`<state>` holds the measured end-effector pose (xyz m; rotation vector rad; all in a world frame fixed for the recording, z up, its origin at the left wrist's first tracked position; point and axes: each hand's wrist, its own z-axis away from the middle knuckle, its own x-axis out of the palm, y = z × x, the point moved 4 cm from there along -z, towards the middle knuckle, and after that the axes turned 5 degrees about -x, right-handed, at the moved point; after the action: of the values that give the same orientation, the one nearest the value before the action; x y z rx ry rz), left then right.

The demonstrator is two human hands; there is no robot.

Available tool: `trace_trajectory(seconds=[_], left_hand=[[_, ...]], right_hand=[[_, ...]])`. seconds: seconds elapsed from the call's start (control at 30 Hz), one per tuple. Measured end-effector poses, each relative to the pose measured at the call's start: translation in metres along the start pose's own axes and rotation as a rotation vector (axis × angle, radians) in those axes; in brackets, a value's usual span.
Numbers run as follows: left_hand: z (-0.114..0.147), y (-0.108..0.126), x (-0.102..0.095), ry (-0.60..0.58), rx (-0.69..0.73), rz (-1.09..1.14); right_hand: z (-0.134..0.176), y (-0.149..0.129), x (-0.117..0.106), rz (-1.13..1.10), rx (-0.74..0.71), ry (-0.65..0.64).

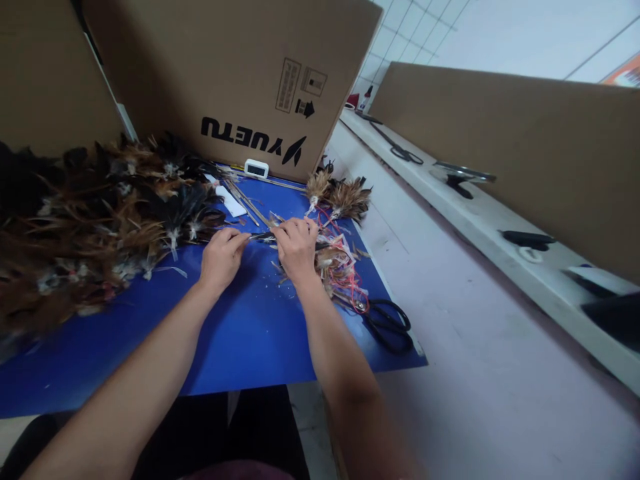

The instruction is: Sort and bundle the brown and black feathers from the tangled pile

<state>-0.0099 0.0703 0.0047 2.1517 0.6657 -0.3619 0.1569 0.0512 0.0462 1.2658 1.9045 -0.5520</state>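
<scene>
Over the blue table mat point(235, 347), my left hand point(220, 260) pinches one end of a dark, thin feather point(262, 236). My right hand point(296, 247) is closed on its other end, a short way to the right. The back of the right hand hides part of what its fingers grip. Just right of that hand lies a tangle of feather scraps point(330, 263) and red string point(356, 293). Two brown feather bundles point(350, 198) with pale tied ends lie behind it. Black-handled scissors point(390, 325) rest near the mat's right edge, their blades partly under the scraps.
A large heap of brown and black feather bundles point(115, 227) covers the left side. Thin sticks point(250, 203), a white card point(231, 201) and a small white digital display point(257, 169) lie at the back before a cardboard box point(240, 73). Tools line a ledge point(480, 227) at right.
</scene>
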Motion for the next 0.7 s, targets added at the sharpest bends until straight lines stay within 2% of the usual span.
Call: trace_trajectory(seconds=[0.1, 0.17, 0.3, 0.37, 0.47, 0.57, 0.7], left_hand=[[0.001, 0.0, 0.002, -0.041, -0.004, -0.014], [0.0, -0.002, 0.001, -0.035, -0.04, 0.013], [-0.003, -0.015, -0.002, 0.032, -0.217, 0.106], [-0.004, -0.025, -0.001, 0.043, -0.345, 0.18], [-0.003, -0.036, 0.002, 0.039, -0.485, 0.28], [-0.001, -0.04, 0.006, 0.02, -0.541, 0.318], [0.0, -0.036, 0.007, -0.007, -0.555, 0.355]], right_hand=[[0.0, -0.001, -0.001, -0.007, 0.017, -0.017], [0.001, 0.004, -0.005, 0.0, 0.103, 0.021], [0.005, 0.019, -0.001, 0.021, 0.289, 0.056], [0.007, 0.025, 0.011, 0.019, 0.312, -0.02], [0.012, 0.031, 0.032, 0.03, 0.301, -0.202], [0.017, 0.032, 0.043, 0.084, 0.295, -0.31], [0.019, 0.034, 0.044, 0.135, 0.318, -0.347]])
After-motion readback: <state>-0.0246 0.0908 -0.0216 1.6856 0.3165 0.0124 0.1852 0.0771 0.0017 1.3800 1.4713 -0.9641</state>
